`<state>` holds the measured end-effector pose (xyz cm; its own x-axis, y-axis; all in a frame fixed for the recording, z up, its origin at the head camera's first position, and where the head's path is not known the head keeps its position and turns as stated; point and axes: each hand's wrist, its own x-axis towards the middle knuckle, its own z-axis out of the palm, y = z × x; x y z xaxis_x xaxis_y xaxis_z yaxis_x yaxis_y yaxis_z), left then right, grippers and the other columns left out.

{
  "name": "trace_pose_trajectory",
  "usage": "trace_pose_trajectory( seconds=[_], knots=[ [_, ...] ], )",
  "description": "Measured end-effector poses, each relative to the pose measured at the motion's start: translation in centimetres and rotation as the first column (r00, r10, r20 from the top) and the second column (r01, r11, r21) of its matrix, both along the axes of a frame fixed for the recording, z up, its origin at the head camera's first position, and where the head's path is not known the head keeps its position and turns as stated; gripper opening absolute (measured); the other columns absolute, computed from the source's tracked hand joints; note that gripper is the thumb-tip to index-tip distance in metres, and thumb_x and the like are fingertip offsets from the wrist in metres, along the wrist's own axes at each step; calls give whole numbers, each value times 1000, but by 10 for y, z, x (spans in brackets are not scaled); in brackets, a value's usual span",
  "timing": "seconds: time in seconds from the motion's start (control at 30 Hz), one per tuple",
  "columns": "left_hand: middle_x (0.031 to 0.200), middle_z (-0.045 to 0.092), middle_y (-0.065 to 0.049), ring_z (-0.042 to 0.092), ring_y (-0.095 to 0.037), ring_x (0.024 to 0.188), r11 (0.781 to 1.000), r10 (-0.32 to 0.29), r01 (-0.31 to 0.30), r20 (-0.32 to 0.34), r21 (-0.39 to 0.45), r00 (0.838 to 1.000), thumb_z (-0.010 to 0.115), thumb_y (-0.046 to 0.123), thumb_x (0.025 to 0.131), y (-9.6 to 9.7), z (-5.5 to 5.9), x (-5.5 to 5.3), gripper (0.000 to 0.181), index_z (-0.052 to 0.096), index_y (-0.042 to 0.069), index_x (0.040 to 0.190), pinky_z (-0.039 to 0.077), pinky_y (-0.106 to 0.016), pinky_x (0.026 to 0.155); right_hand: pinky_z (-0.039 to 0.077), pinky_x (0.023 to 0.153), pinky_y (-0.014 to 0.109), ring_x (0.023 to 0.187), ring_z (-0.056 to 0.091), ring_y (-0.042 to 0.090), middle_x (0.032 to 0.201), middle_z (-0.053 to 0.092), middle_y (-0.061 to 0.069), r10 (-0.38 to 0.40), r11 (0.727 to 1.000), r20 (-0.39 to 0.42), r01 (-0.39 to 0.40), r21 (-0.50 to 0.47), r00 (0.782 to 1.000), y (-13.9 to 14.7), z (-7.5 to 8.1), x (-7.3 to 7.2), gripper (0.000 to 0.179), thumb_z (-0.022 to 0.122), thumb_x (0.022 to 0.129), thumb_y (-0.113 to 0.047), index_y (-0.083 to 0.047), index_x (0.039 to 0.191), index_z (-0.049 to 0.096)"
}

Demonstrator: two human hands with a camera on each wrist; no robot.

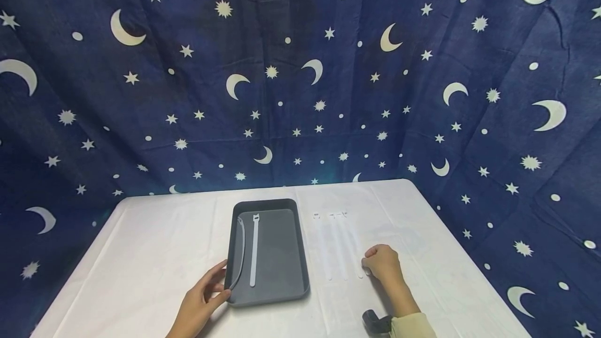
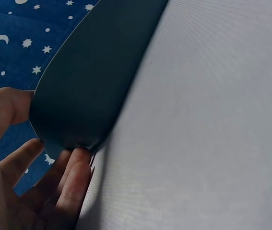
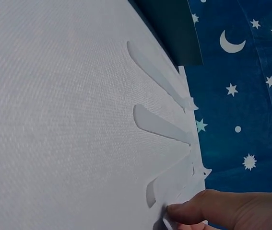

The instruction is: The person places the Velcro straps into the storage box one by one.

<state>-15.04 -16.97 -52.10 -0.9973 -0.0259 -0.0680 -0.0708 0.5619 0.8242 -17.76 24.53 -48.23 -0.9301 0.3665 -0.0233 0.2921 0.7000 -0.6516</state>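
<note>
A dark grey tray lies on the white table, with two white cable straps inside. One strap runs flat along the tray floor; the other curves against the left wall. My left hand grips the tray's near left corner, thumb at the rim and fingers against the outer wall. To the tray's right, three white straps with slotted heads and rounded ends lie side by side, faint against the cloth. My right hand pinches the near end of another white strap; its far part is hard to make out.
The white-covered table extends on both sides of the tray. A dark blue curtain with moons and stars hangs behind and along the sides. A dark device sits at my right wrist.
</note>
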Motion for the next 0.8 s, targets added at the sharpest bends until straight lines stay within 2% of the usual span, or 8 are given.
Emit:
trace_pose_trajectory(
  seconds=[0.3, 0.57, 0.8],
  knots=[
    [133, 63, -12, 62, -4, 90, 1000, -2, 2, -5, 3, 1000, 75, 43, 84, 0, 1, 0, 67, 49, 24, 144, 49, -24, 74, 49, 52, 31, 57, 57, 19, 63, 63, 9, 14, 1000, 16, -14, 7, 1000, 3, 0, -4, 11, 73, 74, -6, 3, 72, 67],
    [133, 63, -12, 62, -5, 89, 1000, 2, -2, 9, 15, 1000, 75, 43, 84, 1, 0, 0, 68, 49, 24, 144, 48, -23, 72, 48, 50, 29, 51, 56, 17, 54, 59, 5, 21, 1000, 38, -21, 1, 999, 10, -3, -8, 18, 73, 76, -12, 4, 72, 68],
    [133, 63, -13, 62, -4, 87, 1000, -11, 12, -3, 6, 1000, 76, 43, 84, -1, 1, 1, 68, 49, 24, 144, 47, -22, 71, 42, 49, 26, 48, 51, 15, 50, 57, 3, 26, 999, 56, -24, -41, 998, 16, -5, -9, 17, 69, 76, -14, 1, 68, 68]
  ],
)
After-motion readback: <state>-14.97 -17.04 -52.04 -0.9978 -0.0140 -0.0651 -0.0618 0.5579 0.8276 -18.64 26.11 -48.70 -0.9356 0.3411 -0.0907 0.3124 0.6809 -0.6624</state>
